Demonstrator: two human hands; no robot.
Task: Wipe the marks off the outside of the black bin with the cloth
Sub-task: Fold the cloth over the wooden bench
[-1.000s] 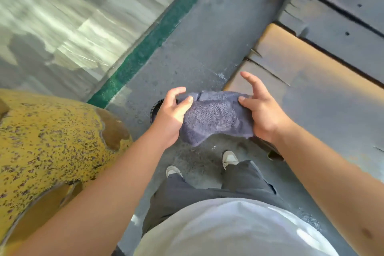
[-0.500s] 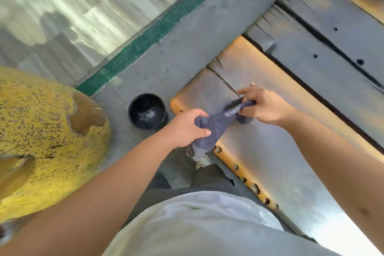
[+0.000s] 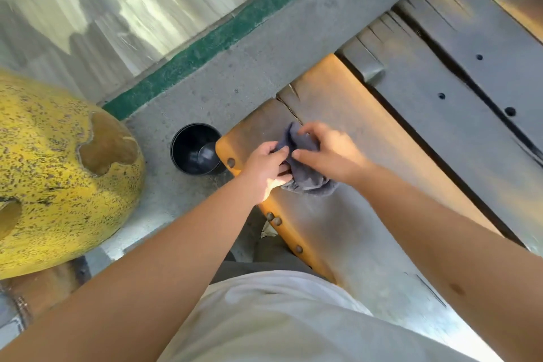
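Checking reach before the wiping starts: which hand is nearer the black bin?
Left. The left hand holds the cloth just right of the bin; the right hand grips it further right.

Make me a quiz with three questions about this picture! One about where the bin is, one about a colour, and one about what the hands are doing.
1. Where is the black bin?
A. On the bench
B. On the floor beside the bench's end
C. In the person's hand

2. What colour is the cloth?
A. Bluish grey
B. Red
C. White

3. What are the hands doing?
A. Both hang empty
B. Only one holds the cloth
C. Both hold the cloth

Answers:
1 B: it stands upright on the grey floor, just left of the bench.
2 A: the bunched cloth looks bluish grey.
3 C: the left hand and right hand both grip it over the bench.
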